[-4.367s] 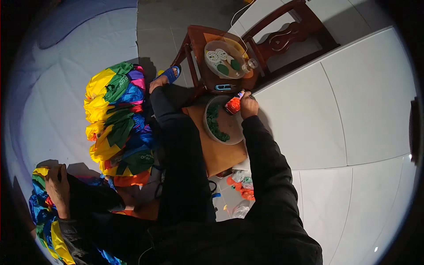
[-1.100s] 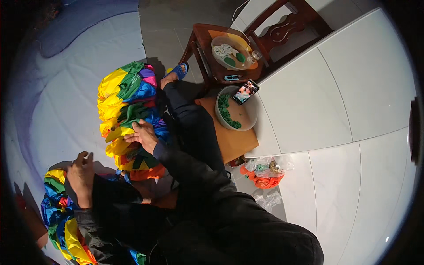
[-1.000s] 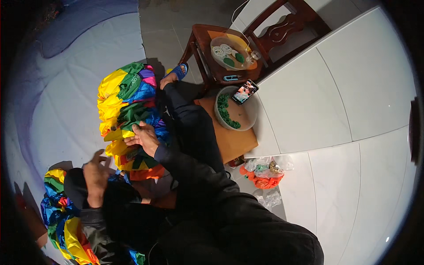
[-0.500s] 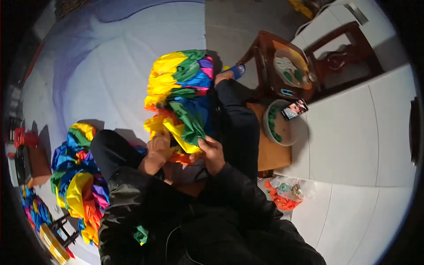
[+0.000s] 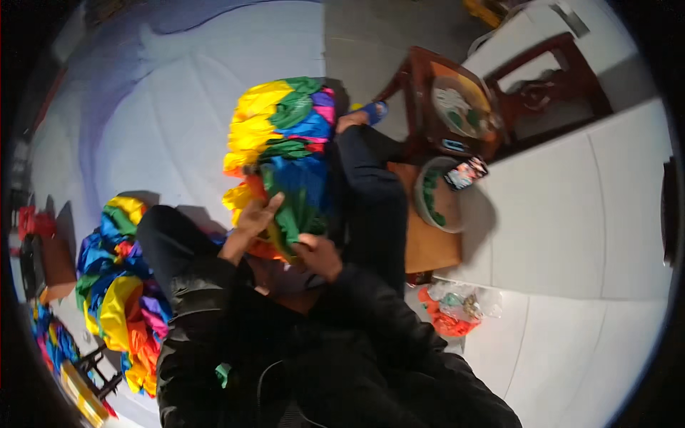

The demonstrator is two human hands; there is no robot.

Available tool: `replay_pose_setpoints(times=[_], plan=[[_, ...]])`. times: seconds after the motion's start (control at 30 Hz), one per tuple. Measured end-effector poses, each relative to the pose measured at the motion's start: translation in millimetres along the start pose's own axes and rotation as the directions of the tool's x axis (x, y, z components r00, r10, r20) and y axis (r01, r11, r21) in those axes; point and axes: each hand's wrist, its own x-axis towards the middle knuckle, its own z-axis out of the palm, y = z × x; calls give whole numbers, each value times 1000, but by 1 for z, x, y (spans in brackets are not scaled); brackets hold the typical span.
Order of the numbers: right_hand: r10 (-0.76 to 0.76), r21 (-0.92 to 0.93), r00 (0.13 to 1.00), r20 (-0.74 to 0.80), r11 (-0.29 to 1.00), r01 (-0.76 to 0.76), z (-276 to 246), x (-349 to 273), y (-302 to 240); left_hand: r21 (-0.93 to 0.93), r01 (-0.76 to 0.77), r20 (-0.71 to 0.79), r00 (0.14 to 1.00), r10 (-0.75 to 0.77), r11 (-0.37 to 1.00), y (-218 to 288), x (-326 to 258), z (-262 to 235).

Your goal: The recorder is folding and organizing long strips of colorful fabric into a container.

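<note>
Rainbow-coloured cloth (image 5: 271, 118) lies bunched in front of me, with yellow, green, blue, pink and orange panels. My right hand (image 5: 319, 255) is closed on the lower edge of a green panel (image 5: 289, 217) nearest me. To its left, my left hand (image 5: 250, 222) reaches up along the same panel, fingers stretched out and slightly blurred, touching the cloth without gripping it. Yellow and orange folds show beneath the left hand. My knees are spread on either side of the cloth.
More rainbow cloth (image 5: 125, 285) is heaped beside my left knee. On the right, a wooden stool (image 5: 435, 246) bears a clear tub (image 5: 437, 225) with green pieces and a phone (image 5: 467, 173). Behind it, a wooden chair (image 5: 457, 64) holds a round bowl (image 5: 444, 114). Plastic bags (image 5: 453, 321) lie below.
My left hand has let go of the yellow fold and moved up onto the green panel, its fingers straightening. My right hand has drawn the green edge lower and slightly left.
</note>
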Motion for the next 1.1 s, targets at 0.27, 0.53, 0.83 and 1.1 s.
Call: replay_pose_setpoints(times=[0.27, 0.53, 0.83, 1.1], plan=[[-253, -134, 967, -2, 959, 251, 23, -2, -10, -512, -41, 125, 985, 122, 858, -24, 15, 39], [33, 210, 984, -177, 978, 5, -18, 3, -35, -522, -266, -104, 963, 249, 811, 75, -80, -25], [153, 136, 873, -463, 986, -101, -28, 14, -11, -761, -408, -214, 892, 398, 504, 72, -142, -51], [346, 316, 899, -269, 913, -257, -20, 17, 7, -723, -141, -65, 989, 136, 676, 61, -138, -25]])
